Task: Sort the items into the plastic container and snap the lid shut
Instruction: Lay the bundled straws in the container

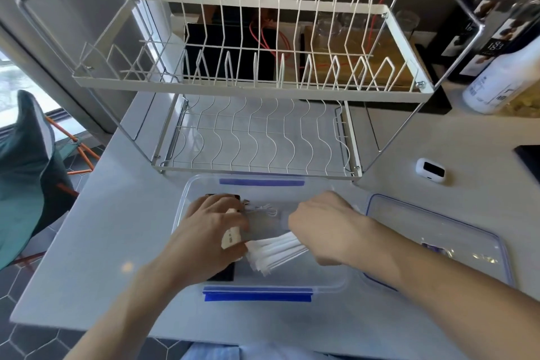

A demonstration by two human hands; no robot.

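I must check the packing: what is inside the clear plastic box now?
Inside the box: white packets, a black item, thin white cords. Both hands cover the rest.

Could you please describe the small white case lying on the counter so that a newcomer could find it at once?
Start at the white dish rack and look past its lower right corner on the counter. There lies the small white case, rounded, with a dark patch on top, unlike the clear flat lid nearer.
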